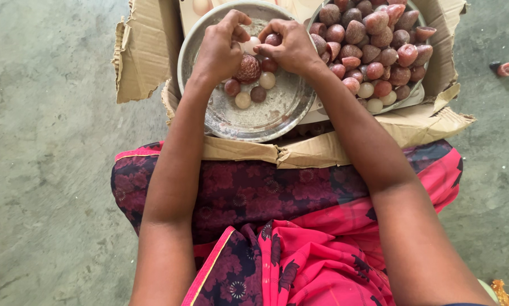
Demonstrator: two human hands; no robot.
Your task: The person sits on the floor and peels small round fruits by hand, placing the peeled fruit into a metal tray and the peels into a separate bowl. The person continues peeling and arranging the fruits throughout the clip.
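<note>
Over the metal plate (232, 122), a small pale fruit (251, 44) is pinched between both hands.

The left hand (219, 50) and right hand (291, 46) meet with fingers closed on the fruit, held above the plate so peeled pieces (254, 89) collect there. A heaped bowl of reddish fruits (373, 51) is kept just beside, within reach, both resting in a torn cardboard box (147, 54) on the lap.

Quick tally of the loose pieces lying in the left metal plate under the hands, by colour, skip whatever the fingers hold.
In the left metal plate, below the left hand and right hand:
Scaly brown fruit: 1
Dark reddish-brown round pieces: 3
Pale cream round pieces: 2
Total: 6
</note>
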